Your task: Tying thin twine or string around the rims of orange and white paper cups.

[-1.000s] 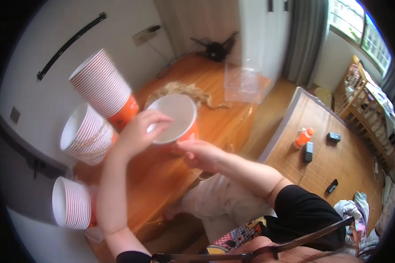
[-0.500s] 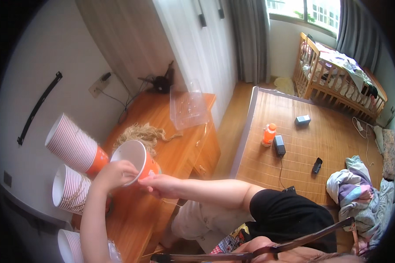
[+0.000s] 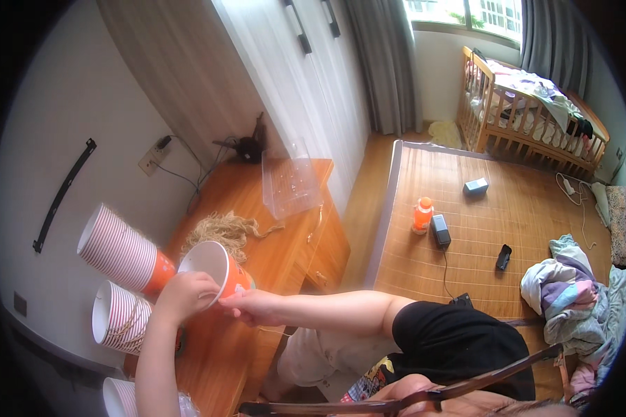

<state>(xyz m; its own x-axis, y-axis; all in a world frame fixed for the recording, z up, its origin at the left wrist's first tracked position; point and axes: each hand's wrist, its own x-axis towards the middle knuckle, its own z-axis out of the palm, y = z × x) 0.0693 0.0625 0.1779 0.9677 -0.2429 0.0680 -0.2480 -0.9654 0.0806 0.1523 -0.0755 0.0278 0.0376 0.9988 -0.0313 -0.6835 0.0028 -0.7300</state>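
The orange-and-white paper bucket [image 3: 217, 265] is between the person's two hands, over the wooden tabletop [image 3: 285, 244], its mouth open. The right hand [image 3: 252, 306] has thumb and fingers clamped on the bucket's near side. The left hand [image 3: 191, 290] bends over the rim, fingers curled and close together; from here I can't tell whether they grip it or merely rest there.

Room is tight on the left: a tall stack of buckets [image 3: 122, 249] stands just beside the left hand, a second stack [image 3: 122, 318] with strands across it comes next, and a third stack [image 3: 120, 399] is partly hidden by the left forearm. Just behind the bucket lies a loose heap of straw-coloured fibre [image 3: 224, 233], and farther back, near the far end, a clear plastic box [image 3: 290, 182]. The wider stretch of wood runs right of the bucket to the front edge, which the right forearm crosses.

A second ago the left hand was over the bucket's mouth with its fingers spread; now it is down at the rim. The right hand has stayed on the bucket's side.
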